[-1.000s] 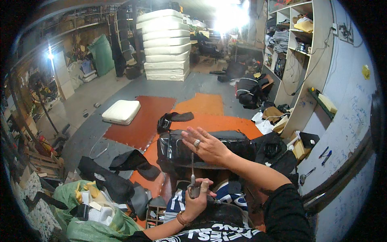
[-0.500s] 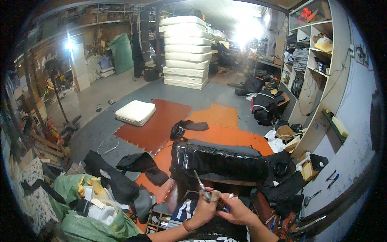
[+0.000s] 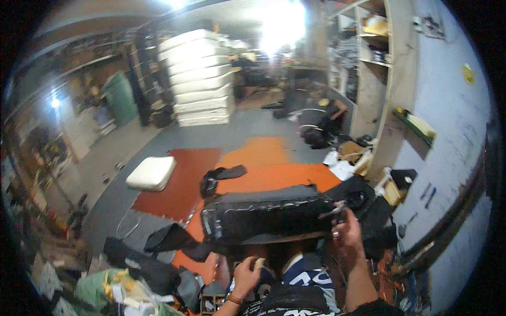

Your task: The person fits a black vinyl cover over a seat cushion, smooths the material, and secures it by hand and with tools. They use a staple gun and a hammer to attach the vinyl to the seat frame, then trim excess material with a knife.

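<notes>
A long black upholstered piece [image 3: 269, 216], with shiny plastic along its side, lies across in front of my knees. At its right end my right hand [image 3: 347, 231] is raised, closed around a small metal hand tool [image 3: 333, 211]; blur hides the tool's exact kind. The tool's pale end points left over the black cover. My left hand [image 3: 246, 275] hovers low over my lap, near the piece's front edge, fingers curled toward the thumb. Something tan shows at its fingertips, too blurred to name.
Orange sheet [image 3: 295, 176] and a brown sheet [image 3: 176, 184] cover the floor ahead. A white cushion [image 3: 151, 173] lies left, with a stack of white cushions [image 3: 203, 79] behind. Green sack [image 3: 100, 287] at lower left; shelving [image 3: 377, 89] and wall stand at right.
My hands, together over my lap before, have parted. The right has moved up and right with a metal tool; the left has dropped slightly left, without the slim-shafted tool. The view has turned right.
</notes>
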Demonstrator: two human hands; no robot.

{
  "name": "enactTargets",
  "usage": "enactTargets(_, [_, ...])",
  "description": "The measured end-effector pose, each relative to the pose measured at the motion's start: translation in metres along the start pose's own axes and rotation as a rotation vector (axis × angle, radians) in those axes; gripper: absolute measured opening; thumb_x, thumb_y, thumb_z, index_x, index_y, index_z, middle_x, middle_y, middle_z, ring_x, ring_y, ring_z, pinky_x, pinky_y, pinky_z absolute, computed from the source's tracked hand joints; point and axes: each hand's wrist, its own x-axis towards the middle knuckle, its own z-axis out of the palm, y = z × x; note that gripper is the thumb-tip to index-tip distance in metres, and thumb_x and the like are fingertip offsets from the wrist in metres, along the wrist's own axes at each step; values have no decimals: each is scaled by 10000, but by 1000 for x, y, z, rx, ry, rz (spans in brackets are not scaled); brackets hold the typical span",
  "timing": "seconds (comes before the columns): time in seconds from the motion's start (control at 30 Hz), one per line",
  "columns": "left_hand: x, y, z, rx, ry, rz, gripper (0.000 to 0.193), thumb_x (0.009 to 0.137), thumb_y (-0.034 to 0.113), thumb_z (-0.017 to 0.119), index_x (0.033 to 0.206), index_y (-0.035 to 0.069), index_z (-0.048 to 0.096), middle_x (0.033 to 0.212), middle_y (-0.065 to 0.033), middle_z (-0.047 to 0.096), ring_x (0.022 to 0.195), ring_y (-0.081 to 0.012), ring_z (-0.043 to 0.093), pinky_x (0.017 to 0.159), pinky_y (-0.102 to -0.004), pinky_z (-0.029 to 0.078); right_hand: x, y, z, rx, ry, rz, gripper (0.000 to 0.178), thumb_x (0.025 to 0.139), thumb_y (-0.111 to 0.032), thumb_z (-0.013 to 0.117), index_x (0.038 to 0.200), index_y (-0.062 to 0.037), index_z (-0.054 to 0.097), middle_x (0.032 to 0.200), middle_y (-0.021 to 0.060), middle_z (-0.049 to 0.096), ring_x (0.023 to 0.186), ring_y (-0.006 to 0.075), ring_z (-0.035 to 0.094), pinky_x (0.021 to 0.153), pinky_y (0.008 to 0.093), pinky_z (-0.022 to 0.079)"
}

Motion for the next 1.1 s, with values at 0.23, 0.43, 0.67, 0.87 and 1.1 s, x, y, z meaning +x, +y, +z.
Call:
enactTargets(0.23, [9,-9,-4,218,72,-41,280,978,304,713,1001,35,786,902,-192,759,795,-321,716,747,-385,558,20,17,45,-271,-601,-90,787,824,-179,879,1530,-109,539,1212,-9,676,1090,95,601,993,300,496])
enactTargets(0.43, [6,15,13,251,362,205,364,920,607,731,799,277,825,609,-89,527,545,-270,506,525,-463,468,46,43,40,-57,-607,30,780,835,-220,858,1532,-84,535,1118,-50,633,953,72,516,881,263,447])
enactTargets(0.67, [5,0,15,342,229,139,396,923,617,698,911,243,829,656,-148,609,592,-337,614,542,-490,485,72,74,18,104,-565,119,836,850,-305,871,1547,-39,494,1385,-4,614,1283,111,525,1123,315,392])
enactTargets(0.87, [4,33,-3,368,10,-33,319,996,342,705,1028,33,780,910,-179,759,806,-280,705,735,-373,547,60,21,-7,74,-316,128,621,890,-172,741,1488,-184,573,1025,-8,626,834,75,556,750,249,482])
enactTargets(1.1, [3,9,2,77,54,45,243,981,246,727,978,6,762,833,-126,752,769,-200,713,694,-341,533,41,-2,-76,182,-88,-105,661,879,-53,619,1526,-33,482,762,-62,431,603,46,413,529,202,344])
